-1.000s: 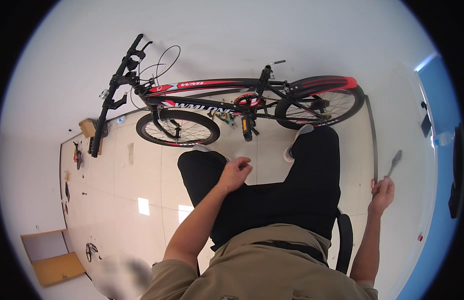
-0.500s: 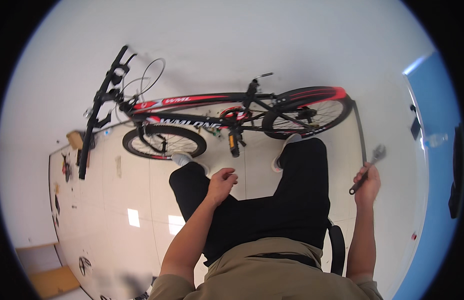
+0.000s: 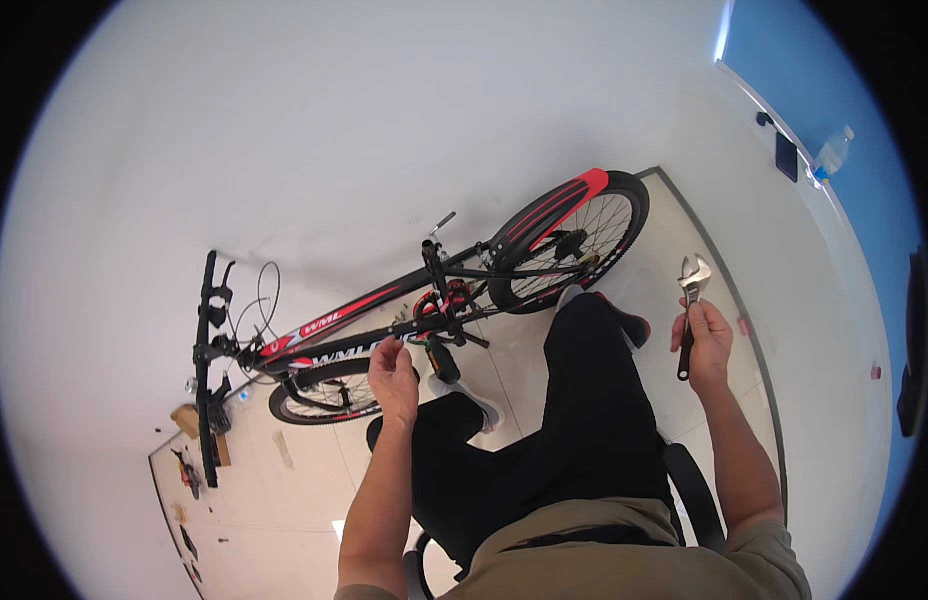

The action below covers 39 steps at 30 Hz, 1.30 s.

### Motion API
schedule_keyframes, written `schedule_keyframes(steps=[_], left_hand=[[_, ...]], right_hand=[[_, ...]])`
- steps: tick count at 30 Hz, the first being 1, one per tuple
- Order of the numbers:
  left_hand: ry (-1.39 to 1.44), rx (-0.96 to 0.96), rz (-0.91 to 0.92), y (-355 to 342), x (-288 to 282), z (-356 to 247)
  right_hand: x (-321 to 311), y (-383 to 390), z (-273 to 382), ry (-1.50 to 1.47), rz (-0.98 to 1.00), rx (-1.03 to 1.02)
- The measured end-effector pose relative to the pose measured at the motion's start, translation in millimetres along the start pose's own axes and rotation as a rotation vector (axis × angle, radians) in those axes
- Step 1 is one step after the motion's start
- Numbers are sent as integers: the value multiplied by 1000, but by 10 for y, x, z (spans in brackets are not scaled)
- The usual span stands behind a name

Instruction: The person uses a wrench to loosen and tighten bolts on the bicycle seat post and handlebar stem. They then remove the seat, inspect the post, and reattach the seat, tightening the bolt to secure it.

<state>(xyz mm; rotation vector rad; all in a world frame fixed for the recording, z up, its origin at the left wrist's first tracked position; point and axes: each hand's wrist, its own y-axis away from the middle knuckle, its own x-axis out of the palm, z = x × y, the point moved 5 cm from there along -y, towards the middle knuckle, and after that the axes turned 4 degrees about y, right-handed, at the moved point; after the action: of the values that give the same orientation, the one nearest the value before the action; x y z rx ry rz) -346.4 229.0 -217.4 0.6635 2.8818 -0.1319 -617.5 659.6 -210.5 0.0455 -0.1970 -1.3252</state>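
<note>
An adjustable wrench [image 3: 693, 280] stands almost upright in my right hand [image 3: 710, 345], which is wrapped round its dark handle, with the silver jaws pointing away from me. My left hand [image 3: 394, 385] is raised over my left knee, its fingers loosely bent and nothing visible in them. It overlaps the lower frame tube in the view; whether it touches the bicycle I cannot tell. The black and red bicycle [image 3: 369, 296] leans along the white wall, handlebar to the left and rear wheel [image 3: 624, 220] to the right. Part of the front wheel is hidden behind my left hand.
I sit on a chair with a black armrest [image 3: 692, 490]. A bottle [image 3: 833, 153] and a dark phone-like slab [image 3: 786, 157] are by the blue wall at the right. A cardboard box [image 3: 187, 420] and scattered small parts lie on the floor at the left.
The view has turned, so the bicycle appears tilted and farther left. My left hand has risen from my lap toward the frame. The wrench has swung more upright in my right hand.
</note>
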Motion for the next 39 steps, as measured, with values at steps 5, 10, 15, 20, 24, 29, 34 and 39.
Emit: schedule_keyframes(steps=[5, 10, 15, 20, 24, 29, 34, 39], left_hand=[[-266, 173, 121, -501, 316, -223], [-710, 579, 268, -945, 556, -512], [-976, 401, 582, -1338, 786, -493], [-1312, 262, 691, -1482, 923, -326], [-1355, 222, 691, -1453, 964, -328], [-1362, 218, 809, -1588, 981, -295], [-1422, 304, 719, -1508, 1040, -303], [-1461, 315, 706, -1510, 1046, -275]], right_hand=[[432, -66, 95, -41, 109, 22], [1346, -104, 100, -231, 271, 398], [2250, -331, -293, -344, 506, 699], [3020, -825, -586, -369, 415, 621], [3437, -1166, -716, -466, 354, 590], [3721, -1365, -714, -507, 504, 621], [3802, -1433, -707, -387, 587, 576], [3840, -1463, -736, -413, 605, 533]])
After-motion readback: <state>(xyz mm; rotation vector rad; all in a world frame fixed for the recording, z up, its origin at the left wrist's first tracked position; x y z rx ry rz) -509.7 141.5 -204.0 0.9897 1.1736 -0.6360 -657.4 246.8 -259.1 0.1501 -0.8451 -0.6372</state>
